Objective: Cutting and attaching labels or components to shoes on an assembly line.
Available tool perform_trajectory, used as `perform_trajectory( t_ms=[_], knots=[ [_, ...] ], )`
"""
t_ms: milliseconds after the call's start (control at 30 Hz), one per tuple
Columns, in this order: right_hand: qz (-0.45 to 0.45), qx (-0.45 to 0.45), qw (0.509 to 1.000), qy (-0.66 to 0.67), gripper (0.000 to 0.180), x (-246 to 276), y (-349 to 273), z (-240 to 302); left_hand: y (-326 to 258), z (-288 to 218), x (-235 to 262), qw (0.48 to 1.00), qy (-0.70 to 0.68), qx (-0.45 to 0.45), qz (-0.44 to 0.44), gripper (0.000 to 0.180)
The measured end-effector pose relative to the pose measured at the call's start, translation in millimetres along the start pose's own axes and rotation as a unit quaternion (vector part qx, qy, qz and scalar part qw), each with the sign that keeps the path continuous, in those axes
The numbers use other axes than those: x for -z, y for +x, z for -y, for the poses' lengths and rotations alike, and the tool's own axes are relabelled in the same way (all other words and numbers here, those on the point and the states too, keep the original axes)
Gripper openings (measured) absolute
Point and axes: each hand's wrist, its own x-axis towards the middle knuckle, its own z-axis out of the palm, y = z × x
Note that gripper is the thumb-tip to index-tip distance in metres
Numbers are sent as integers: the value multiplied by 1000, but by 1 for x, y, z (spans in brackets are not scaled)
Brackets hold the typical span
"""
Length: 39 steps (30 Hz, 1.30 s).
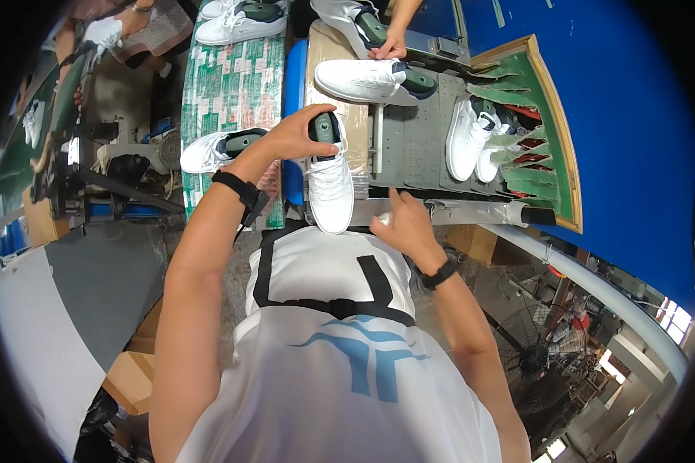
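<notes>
My left hand [300,136] is closed round the heel end of a white lace-up sneaker [332,197]. A dark green shoe last [325,131] fills its opening, and its toe points toward me. To the right of that sneaker, apart from it, is my right hand [411,230]. Its index finger points forward while the other fingers curl round a small whitish thing, too little of which shows to name. Beyond my left hand another white sneaker [363,79] lies sideways on the cardboard-topped bench [357,123]. A co-worker's hand [390,46] touches near its laces.
A belt [409,143] carries white sneakers [466,143] beside a wood-framed opening [560,139] hung with torn green strips. On the left, a green-and-white taped surface [235,85] holds more sneakers [205,153]. A metal rail [455,212] runs along the belt's near side.
</notes>
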Motion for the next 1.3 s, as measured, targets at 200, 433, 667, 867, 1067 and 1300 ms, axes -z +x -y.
perform_trajectory(
  t_ms=[200, 433, 667, 867, 1067, 1300],
  knots=[
    [-55, 45, 970, 234, 78, 5, 20, 30, 9, 1, -8, 1000, 8, -26, -13, 96],
    [-61, 115, 990, 63, 74, 12, 18, 51, 2, -6, -17, 996, 33, -42, -72, 87],
    [21, 75, 986, 144, 70, 53, -10, 82, -1, 4, -15, 999, 0, -10, -49, 87],
    [60, 10, 981, 182, 74, 41, -39, 52, -1, -3, -17, 997, 9, -31, -63, 89],
    [-41, 31, 963, 263, 74, -2, 35, 48, 5, 3, -19, 998, 26, -38, -49, 86],
    [4, 48, 981, 187, 74, 19, 0, 69, 3, 10, -15, 998, 14, -31, -52, 86]
  ],
)
